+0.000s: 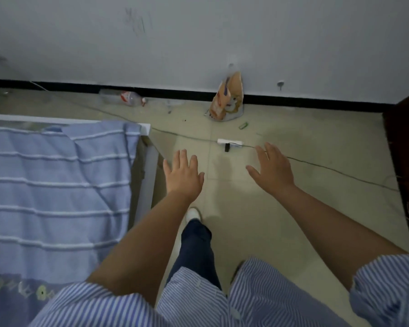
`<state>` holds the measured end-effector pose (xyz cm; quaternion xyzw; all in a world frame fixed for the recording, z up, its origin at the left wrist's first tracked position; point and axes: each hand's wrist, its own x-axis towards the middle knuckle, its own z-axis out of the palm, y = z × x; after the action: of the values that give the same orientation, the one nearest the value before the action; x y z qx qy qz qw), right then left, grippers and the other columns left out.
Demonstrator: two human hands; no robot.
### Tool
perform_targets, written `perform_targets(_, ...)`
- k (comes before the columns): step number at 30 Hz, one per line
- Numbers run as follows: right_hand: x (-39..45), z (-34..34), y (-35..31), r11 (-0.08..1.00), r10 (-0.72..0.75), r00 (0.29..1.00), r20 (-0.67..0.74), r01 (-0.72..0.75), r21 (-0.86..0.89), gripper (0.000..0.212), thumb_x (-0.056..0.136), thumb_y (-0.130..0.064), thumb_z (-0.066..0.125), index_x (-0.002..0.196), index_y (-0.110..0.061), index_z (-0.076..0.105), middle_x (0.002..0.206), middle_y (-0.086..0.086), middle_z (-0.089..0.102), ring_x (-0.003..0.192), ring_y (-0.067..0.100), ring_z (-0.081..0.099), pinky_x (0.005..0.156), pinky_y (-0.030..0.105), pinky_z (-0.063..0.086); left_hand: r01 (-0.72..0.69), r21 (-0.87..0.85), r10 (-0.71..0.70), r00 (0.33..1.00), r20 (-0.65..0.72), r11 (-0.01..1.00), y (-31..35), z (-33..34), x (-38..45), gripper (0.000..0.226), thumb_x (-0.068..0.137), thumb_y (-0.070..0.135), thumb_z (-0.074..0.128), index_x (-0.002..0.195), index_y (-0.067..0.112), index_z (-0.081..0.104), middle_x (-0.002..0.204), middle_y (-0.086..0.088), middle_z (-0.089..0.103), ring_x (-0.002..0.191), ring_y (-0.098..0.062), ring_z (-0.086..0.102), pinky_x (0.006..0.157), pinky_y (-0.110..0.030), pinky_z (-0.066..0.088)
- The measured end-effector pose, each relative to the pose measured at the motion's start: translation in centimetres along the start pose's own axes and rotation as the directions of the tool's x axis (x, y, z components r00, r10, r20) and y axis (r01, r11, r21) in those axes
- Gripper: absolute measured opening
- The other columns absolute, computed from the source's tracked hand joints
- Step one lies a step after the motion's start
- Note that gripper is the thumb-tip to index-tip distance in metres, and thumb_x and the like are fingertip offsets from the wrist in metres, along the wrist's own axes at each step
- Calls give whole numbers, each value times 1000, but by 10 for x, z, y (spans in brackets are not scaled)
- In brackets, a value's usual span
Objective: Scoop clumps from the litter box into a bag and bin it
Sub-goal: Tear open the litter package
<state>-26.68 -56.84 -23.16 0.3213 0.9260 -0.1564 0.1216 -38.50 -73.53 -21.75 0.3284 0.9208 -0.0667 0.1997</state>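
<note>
No litter box and no scoop show anywhere in this view, so where the task's thing stands cannot be told. The nearest candidate for the bag is a printed plastic bag (227,100) leaning upright against the wall's dark skirting, well beyond both hands and slightly nearer the right one; whether it is the bag meant for the clumps is only a guess.

The left hand (183,174) is stretched out in front with its grip wide, fingers straight and spread, holding nothing. The right hand (270,169) is the same: wide grip, palm down, empty. Both hover above the tiled floor (293,223).

Just past the right hand's fingertips lies a white power strip (229,142), its thin cable (328,167) running under that hand and off to the right. To the left of the left hand is a bed with a blue striped blanket (57,185). Far ahead of the left hand a plastic bottle (123,97) lies on its side at the wall. A white shoe (193,214) steps forward below the left wrist.

The main risk from here, as I judge it, is the feet: the cable crosses the walking path in dim light, and a snagged step would yank the strip or cause a stumble.
</note>
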Motion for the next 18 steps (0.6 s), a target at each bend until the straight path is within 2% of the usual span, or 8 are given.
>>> perform_targets(5, 92, -29, -40, 994, 66, 997, -29, -63, 92, 76, 84, -56, 26, 141, -5, 30, 150, 17, 25, 141, 30, 20, 112, 42, 22, -64, 48, 64, 998, 1, 997, -31, -56, 105, 55, 99, 38, 29, 147, 13, 15, 156, -12, 3, 145, -27, -1, 115, -49, 1)
perform_targets(7, 125, -38, -43, 988, 106, 994, -26, -103, 114, 67, 91, -48, 37, 141, -6, 29, 151, 16, 24, 141, 29, 19, 112, 41, 22, -101, 62, 100, 995, 22, 993, -32, -72, 143, 55, 99, 38, 29, 147, 13, 15, 156, -12, 2, 144, -27, -2, 115, -49, 2)
perform_targets(9, 158, -43, -39, 981, 143, 989, -30, -138, 138, 60, 93, -36, 45, 141, -5, 29, 150, 17, 24, 141, 29, 20, 112, 40, 23, -136, 61, 134, 990, 49, 989, -27, -85, 182, 55, 99, 37, 30, 147, 14, 14, 157, -11, 1, 145, -27, -3, 115, -48, 2)
perform_targets(13, 230, -48, -17, 968, 167, 986, -16, -160, 195, 56, 90, -27, 54, 135, 2, 38, 143, 23, 35, 135, 34, 31, 110, 44, 31, -202, 94, 198, 979, 51, 975, -13, -100, 260, 55, 99, 35, 32, 147, 14, 14, 156, -11, 4, 145, -27, 1, 116, -46, 5)
perform_targets(18, 335, -51, 18, 960, 189, 979, 69, -199, 195, 59, 93, -28, 49, 141, -1, 29, 149, 21, 25, 139, 31, 23, 112, 38, 23, -207, 85, 197, 973, 117, 975, 4, -113, 371, 53, 98, 21, 35, 146, 14, 15, 156, -10, 4, 144, -26, 0, 116, -45, 4)
